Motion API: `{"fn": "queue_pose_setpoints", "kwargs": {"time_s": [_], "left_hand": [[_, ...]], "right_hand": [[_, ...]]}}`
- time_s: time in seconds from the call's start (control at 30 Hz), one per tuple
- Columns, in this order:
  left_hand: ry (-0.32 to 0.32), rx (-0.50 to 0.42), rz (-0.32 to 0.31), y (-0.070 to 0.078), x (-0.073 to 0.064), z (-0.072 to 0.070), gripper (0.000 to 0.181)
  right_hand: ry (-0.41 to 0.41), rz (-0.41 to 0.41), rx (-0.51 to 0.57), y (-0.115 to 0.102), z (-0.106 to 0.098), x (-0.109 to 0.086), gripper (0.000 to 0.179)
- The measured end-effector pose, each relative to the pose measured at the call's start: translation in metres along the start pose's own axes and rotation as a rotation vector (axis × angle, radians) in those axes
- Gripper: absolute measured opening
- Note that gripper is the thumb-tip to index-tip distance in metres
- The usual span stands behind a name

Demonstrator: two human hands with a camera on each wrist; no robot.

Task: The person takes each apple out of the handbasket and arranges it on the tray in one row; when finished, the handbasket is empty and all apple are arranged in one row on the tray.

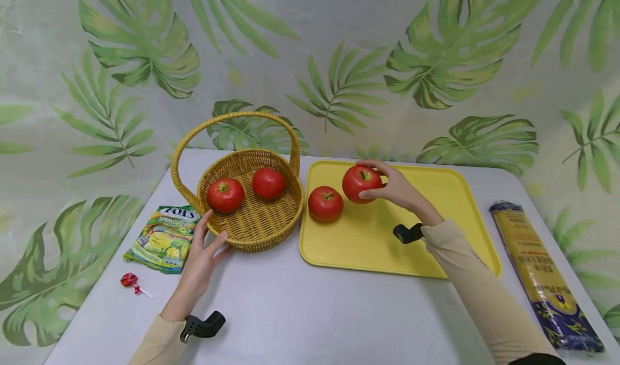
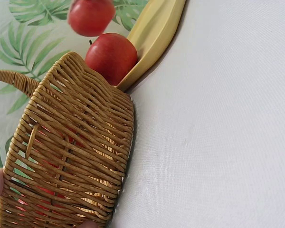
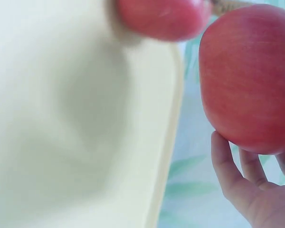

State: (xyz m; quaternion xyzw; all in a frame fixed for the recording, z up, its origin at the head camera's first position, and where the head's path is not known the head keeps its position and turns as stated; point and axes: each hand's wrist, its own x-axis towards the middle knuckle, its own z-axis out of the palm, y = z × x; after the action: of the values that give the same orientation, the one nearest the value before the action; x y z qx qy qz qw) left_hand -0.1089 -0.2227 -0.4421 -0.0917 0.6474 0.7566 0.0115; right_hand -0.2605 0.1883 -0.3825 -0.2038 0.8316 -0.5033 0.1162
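A wicker basket [image 1: 263, 241] with a tall arched handle stands at the left-middle of the table, holding a red apple [image 1: 225, 195] and a second apple [image 1: 268, 183]. My left hand [image 1: 201, 257] holds the basket's near left side, fingers at the rim and thumb low on the outer wall. Over the yellow tray [image 1: 378, 246], my right hand [image 1: 394, 184] grips another red apple [image 1: 358, 183] between thumb and fingers. In the right wrist view this held apple [image 3: 249, 80] appears raised beside the tray's edge. One more apple [image 1: 325, 203] sits at the tray's left end.
A green candy bag [image 1: 164, 241] lies left of the basket, with a red lollipop [image 1: 129, 280] in front of it. Along the right table edge lies a long pasta packet [image 1: 544, 273]. A leaf-patterned cloth [image 1: 339, 85] hangs behind the table.
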Motion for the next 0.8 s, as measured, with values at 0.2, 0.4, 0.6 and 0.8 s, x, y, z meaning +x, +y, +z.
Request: {"fn": "queue_pose_setpoints", "kwargs": {"time_s": [0.2,0.4,0.6,0.8], "left_hand": [[0.002,0.005,-0.001,-0.001,0.0,-0.001,0.069],[0.004,0.012,-0.007,0.0,-0.001,-0.002,0.069],[-0.004,0.01,-0.004,-0.001,0.0,-0.001,0.068],[-0.005,0.001,-0.001,-0.001,0.0,-0.001,0.069]], "right_hand": [[0.046,0.059,-0.039,0.024,-0.002,-0.013,0.071],[0.069,0.07,-0.062,0.039,0.008,-0.018,0.07],[0.056,0.046,-0.107,0.048,0.02,-0.018,0.07],[0.062,0.016,-0.164,0.049,0.026,-0.019,0.07]]}}
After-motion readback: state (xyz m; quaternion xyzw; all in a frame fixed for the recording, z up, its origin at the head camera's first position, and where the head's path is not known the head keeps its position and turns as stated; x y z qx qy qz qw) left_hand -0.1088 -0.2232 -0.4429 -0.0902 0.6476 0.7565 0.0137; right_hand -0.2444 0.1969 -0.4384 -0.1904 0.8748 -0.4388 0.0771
